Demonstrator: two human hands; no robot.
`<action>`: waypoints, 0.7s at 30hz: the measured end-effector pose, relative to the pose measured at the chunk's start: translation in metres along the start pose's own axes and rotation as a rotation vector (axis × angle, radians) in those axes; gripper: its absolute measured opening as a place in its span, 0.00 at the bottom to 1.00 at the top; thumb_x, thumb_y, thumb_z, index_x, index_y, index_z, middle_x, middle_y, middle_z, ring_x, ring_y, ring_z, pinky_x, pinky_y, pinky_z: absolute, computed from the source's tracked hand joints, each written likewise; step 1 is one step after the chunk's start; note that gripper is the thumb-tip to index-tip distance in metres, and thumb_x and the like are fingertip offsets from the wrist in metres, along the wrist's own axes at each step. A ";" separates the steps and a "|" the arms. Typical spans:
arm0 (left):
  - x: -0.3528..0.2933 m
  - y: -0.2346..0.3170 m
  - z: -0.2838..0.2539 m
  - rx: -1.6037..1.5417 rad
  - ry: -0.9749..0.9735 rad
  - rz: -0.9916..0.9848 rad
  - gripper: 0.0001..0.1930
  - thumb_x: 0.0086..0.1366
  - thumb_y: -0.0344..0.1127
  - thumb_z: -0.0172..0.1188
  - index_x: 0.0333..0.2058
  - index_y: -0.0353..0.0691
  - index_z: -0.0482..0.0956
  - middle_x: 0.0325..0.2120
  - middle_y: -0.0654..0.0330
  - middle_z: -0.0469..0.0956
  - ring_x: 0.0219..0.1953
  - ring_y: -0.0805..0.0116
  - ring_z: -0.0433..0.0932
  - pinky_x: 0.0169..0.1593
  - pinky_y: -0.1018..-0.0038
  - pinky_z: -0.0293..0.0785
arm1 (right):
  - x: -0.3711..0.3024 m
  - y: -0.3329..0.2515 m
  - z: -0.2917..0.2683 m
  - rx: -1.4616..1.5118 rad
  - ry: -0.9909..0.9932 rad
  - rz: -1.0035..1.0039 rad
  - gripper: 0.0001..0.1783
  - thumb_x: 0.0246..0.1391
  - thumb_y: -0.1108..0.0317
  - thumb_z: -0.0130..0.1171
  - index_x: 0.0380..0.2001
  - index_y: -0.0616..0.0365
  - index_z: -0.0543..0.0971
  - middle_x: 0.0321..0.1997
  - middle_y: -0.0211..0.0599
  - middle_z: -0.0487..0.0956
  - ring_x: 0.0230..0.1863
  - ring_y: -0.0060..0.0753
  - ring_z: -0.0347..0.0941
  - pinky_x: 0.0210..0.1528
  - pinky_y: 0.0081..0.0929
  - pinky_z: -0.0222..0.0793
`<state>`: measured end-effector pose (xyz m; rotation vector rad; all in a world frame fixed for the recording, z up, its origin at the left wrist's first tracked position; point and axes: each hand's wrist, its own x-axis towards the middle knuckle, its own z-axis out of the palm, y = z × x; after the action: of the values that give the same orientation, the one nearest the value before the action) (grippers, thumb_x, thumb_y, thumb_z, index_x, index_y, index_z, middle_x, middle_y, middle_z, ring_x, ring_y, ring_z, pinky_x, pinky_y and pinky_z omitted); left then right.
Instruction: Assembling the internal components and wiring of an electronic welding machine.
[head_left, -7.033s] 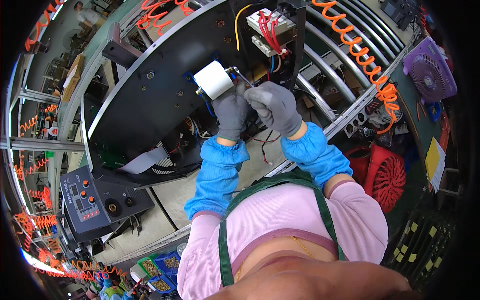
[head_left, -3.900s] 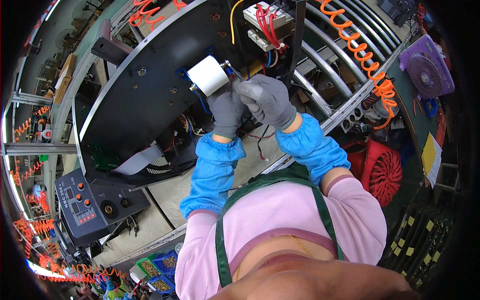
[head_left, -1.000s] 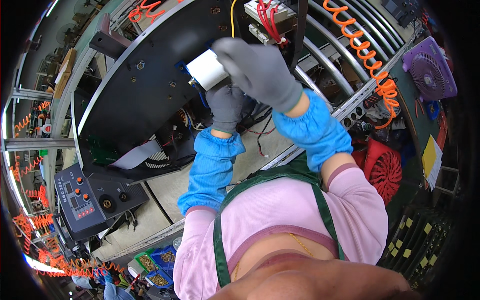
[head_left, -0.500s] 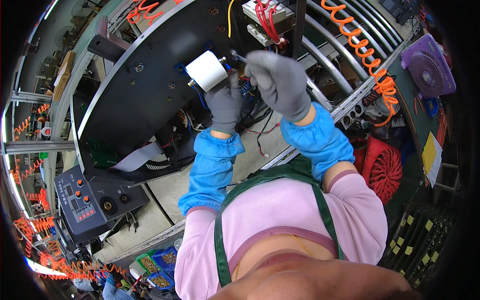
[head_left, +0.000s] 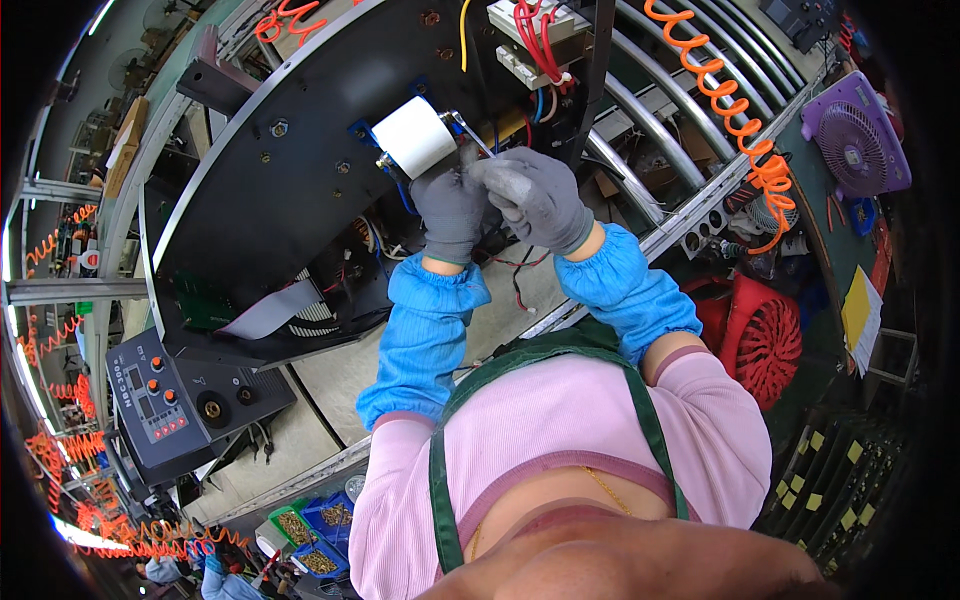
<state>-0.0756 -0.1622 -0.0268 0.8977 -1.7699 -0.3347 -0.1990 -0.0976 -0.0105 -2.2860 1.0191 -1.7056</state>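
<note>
Working a wrench [head_left: 477,138] at the end stud [head_left: 447,117] of the white cylinder [head_left: 414,138] appears to be the step in hand. The cylinder lies tilted against the inner face of the black housing [head_left: 230,220], between a bolt [head_left: 383,160] at its lower-left end and the stud at its upper-right end. The wrench head meets the stud; full seating is too small to confirm. The shank slopes down and to the right into the right hand [head_left: 538,200].

Right hand: gloved, fingers folded and pressed together, pinching the free end of the wrench between thumb and fingertips. The palm does not touch the cylinder.

Left hand [head_left: 449,212]: gloved, fingers curled, directly below the right end of the cylinder. The fingertips reach up close to the stud. Whether they pinch a part, press on the cylinder or only rest beside it cannot be told, since the glove hides the contact.

The next move appears to call for a square fit of the wrench on the stud, a short controlled swing by the right hand, and a steady left hand at the cylinder end. Clearance is judged tight: a blue lead [head_left: 403,192] runs below the cylinder, and loose wires [head_left: 520,268] lie near both wrists.
</note>
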 end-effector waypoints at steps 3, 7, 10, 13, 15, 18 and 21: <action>0.004 0.008 -0.002 -0.024 -0.021 -0.038 0.09 0.59 0.37 0.60 0.27 0.37 0.82 0.22 0.53 0.80 0.24 0.55 0.79 0.29 0.68 0.73 | 0.000 0.004 0.007 -0.184 0.187 -0.199 0.14 0.60 0.69 0.47 0.49 0.57 0.68 0.39 0.42 0.78 0.31 0.28 0.76 0.35 0.24 0.75; 0.000 -0.002 -0.001 0.043 -0.009 0.046 0.08 0.59 0.36 0.60 0.27 0.37 0.82 0.21 0.54 0.79 0.24 0.56 0.79 0.29 0.68 0.73 | 0.002 0.003 0.012 -0.150 0.169 -0.180 0.15 0.61 0.65 0.47 0.50 0.55 0.67 0.42 0.43 0.79 0.37 0.41 0.78 0.39 0.30 0.76; -0.001 -0.003 0.000 0.030 -0.020 -0.009 0.08 0.59 0.36 0.60 0.27 0.38 0.82 0.22 0.54 0.80 0.25 0.56 0.79 0.30 0.68 0.73 | 0.004 0.002 0.011 -0.166 0.172 -0.179 0.14 0.62 0.63 0.47 0.48 0.56 0.69 0.40 0.42 0.79 0.36 0.44 0.78 0.39 0.31 0.76; -0.001 -0.002 0.002 0.004 -0.010 0.023 0.08 0.58 0.36 0.60 0.28 0.37 0.82 0.23 0.54 0.80 0.26 0.55 0.79 0.31 0.66 0.74 | 0.011 -0.005 0.007 -0.069 0.195 -0.068 0.14 0.62 0.61 0.46 0.46 0.58 0.70 0.35 0.41 0.79 0.32 0.41 0.79 0.35 0.30 0.76; -0.006 -0.010 -0.001 0.025 -0.064 -0.021 0.09 0.57 0.37 0.60 0.28 0.38 0.82 0.23 0.54 0.80 0.27 0.55 0.80 0.32 0.66 0.74 | 0.033 -0.020 0.005 0.067 0.320 0.073 0.13 0.62 0.61 0.48 0.39 0.60 0.74 0.27 0.39 0.79 0.24 0.35 0.78 0.29 0.25 0.74; -0.005 -0.010 0.000 0.057 -0.094 -0.042 0.10 0.56 0.41 0.59 0.30 0.40 0.82 0.26 0.55 0.80 0.29 0.54 0.80 0.34 0.65 0.75 | 0.044 -0.013 -0.005 -0.134 0.041 0.134 0.08 0.59 0.65 0.53 0.35 0.58 0.76 0.25 0.39 0.78 0.23 0.34 0.77 0.27 0.24 0.72; -0.005 -0.011 0.000 0.093 -0.082 0.016 0.11 0.56 0.41 0.60 0.32 0.40 0.81 0.29 0.54 0.81 0.32 0.54 0.80 0.35 0.65 0.76 | 0.044 -0.017 -0.004 -0.264 0.072 -0.017 0.07 0.52 0.70 0.58 0.36 0.56 0.76 0.24 0.37 0.78 0.23 0.37 0.77 0.26 0.25 0.71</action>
<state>-0.0700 -0.1658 -0.0367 0.9465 -1.8798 -0.2847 -0.1883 -0.1085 0.0349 -2.4068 1.3152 -1.7655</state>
